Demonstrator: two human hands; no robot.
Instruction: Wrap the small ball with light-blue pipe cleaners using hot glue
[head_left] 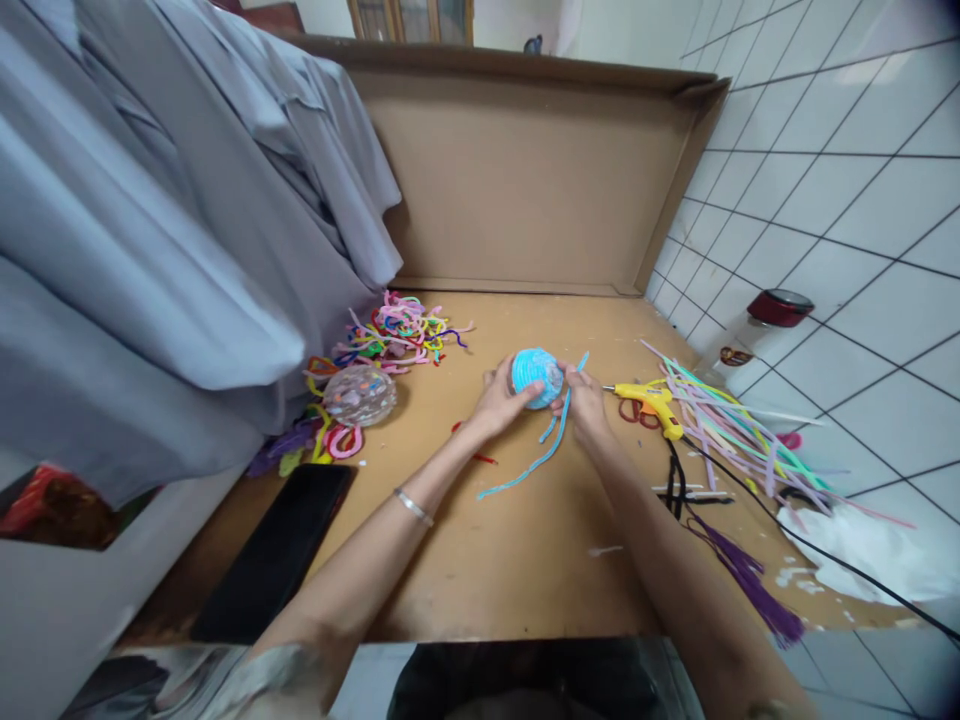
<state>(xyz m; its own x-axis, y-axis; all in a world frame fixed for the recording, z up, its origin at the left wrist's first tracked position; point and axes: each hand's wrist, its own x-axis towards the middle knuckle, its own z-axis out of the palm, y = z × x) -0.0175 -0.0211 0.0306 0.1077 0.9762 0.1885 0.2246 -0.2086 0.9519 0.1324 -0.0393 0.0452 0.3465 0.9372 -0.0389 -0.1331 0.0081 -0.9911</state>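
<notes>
A round ball wrapped in light-blue pipe cleaner (534, 378) is held up over the middle of the table. My left hand (501, 402) grips it from the left, thumb across its front. On its right side my right hand (586, 400) pinches a blue pipe cleaner (561, 425), whose long tail hangs down and curves left over the tabletop. A greyish, bare patch shows on the ball's right face. Some of my right fingertips are hidden behind the ball and the strand.
Left: a clear ball (360, 394), a heap of coloured pipe cleaners (405, 325), a black phone (277, 550). Right: a yellow glue gun (651, 402) with a cord, pastel pipe cleaners (720, 425), a purple tassel (750, 580), a lidded jar (757, 335). Cardboard (517, 180) stands behind.
</notes>
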